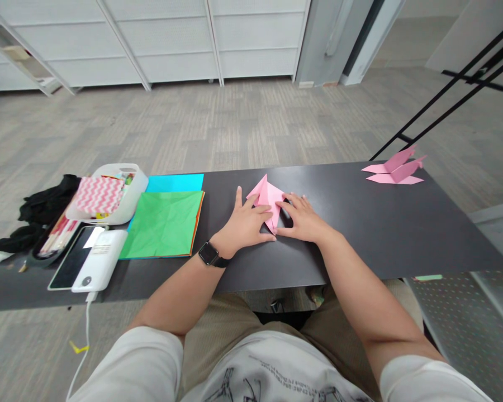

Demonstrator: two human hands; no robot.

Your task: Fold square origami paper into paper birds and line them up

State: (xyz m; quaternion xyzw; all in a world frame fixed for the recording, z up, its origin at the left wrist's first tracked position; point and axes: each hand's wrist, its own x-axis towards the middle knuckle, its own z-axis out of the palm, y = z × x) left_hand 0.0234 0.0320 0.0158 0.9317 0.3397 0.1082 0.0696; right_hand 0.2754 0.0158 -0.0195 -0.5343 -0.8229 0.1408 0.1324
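far to the left of the fingers we see a black cloth (46,204) at the table end, and beside it a white basket (131,192) with a zigzag paper (98,194) inside. before the basket lie a pencil case (55,239), a phone (72,263) and a white power bank (103,258); the last two lie side by side. nearer to the fingers, but not touching them, a green sheet (163,223) lies on top of a blue sheet (174,182).

the left hand (243,226), with a watch (208,254) on its wrist, lies flat on the black table (402,229). its fingers (238,198) are stretched and a little apart, and some of them press on the left part of the pink folded paper (269,196). this paper lies between the two hands, partly under the fingertips, and its pointed end comes out beyond them. the right hand (304,220) is flat too. its fingers (295,207) are close together and press on the right part of the same paper. neither hand closes around the paper.

far to the right of the fingers, well apart, two more pink folded pieces (394,170) lie near the back edge of the table.
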